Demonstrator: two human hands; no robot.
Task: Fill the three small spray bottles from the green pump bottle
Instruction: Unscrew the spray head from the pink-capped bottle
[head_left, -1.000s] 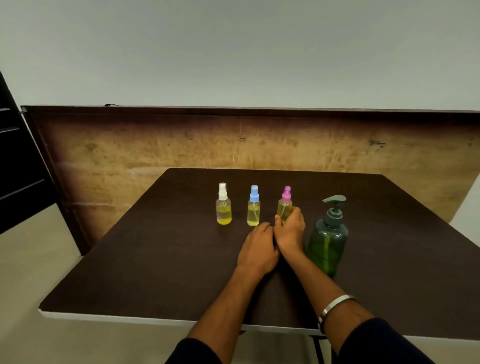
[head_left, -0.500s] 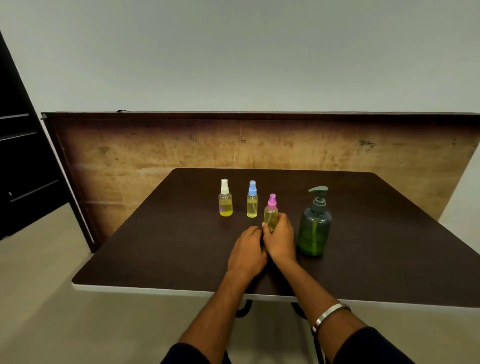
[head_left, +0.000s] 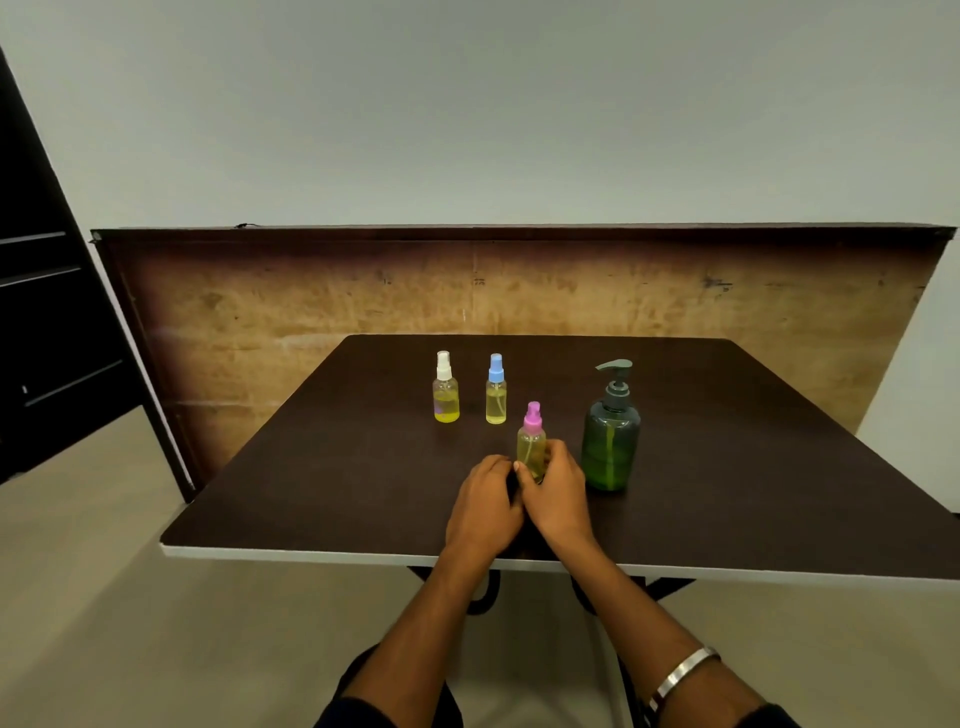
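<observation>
Pink-capped bottle (head_left: 531, 444) pulled nearer (out of row), right hand (head_left: 558, 491) grip wrapped round it, left hand (head_left: 483, 501) relaxed alongside

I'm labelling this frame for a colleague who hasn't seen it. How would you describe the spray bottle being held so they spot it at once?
On the dark table, look just left of the green pump bottle. The right hand grips the pink-capped spray bottle there. It stands nearer the person than the white-capped bottle and blue-capped bottle.

1. No text, label, brand, number or sign can be read anywhere.
2. The white-capped spray bottle (head_left: 445, 392) carries a faint purple patch, too blurred to make out.
</observation>
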